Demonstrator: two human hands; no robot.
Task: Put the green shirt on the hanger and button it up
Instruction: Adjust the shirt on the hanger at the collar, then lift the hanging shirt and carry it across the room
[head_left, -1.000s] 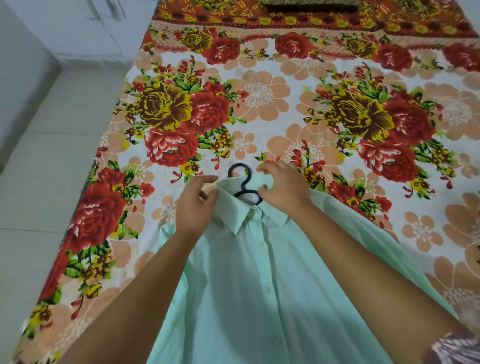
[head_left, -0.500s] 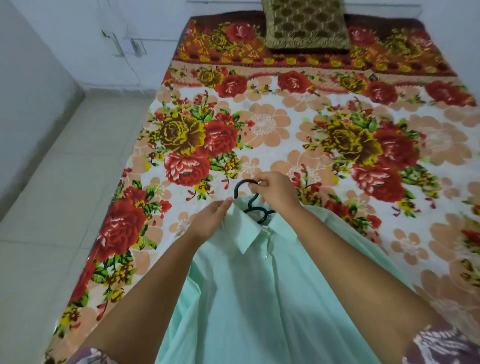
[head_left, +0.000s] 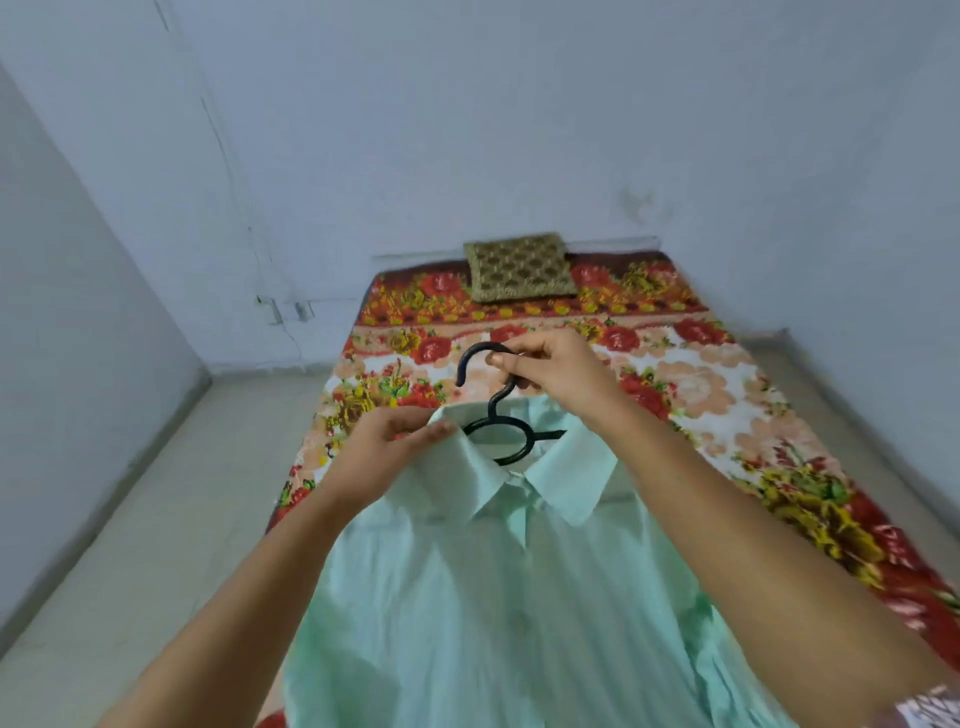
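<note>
A view from the head looks down two bare forearms toward a bed (head_left: 691, 374) covered with a sheet of large red and yellow flowers on a pale ground. A pale green shirt (head_left: 498, 613) hangs in front of the person, on a black hanger (head_left: 501, 415) whose loop and bar show inside the open neck. The collar (head_left: 561, 478) is spread flat to both sides, and the front of the shirt below it looks closed, though the buttons are too blurred to count.

The right hand (head_left: 556, 371) is raised above the collar, its grip pinching the hanger's hook between thumb and fingers. The left hand (head_left: 387, 441) is lower and to the left, its grip pressed together on the left edge of the collar, with fingertips (head_left: 441, 428) lying on the cloth.

At the far end of the bed a small olive and gold patterned cushion (head_left: 519, 267) leans by a plain grey-white wall (head_left: 519, 130). Pale floor tiles (head_left: 156, 493) run along the left side of the bed.
</note>
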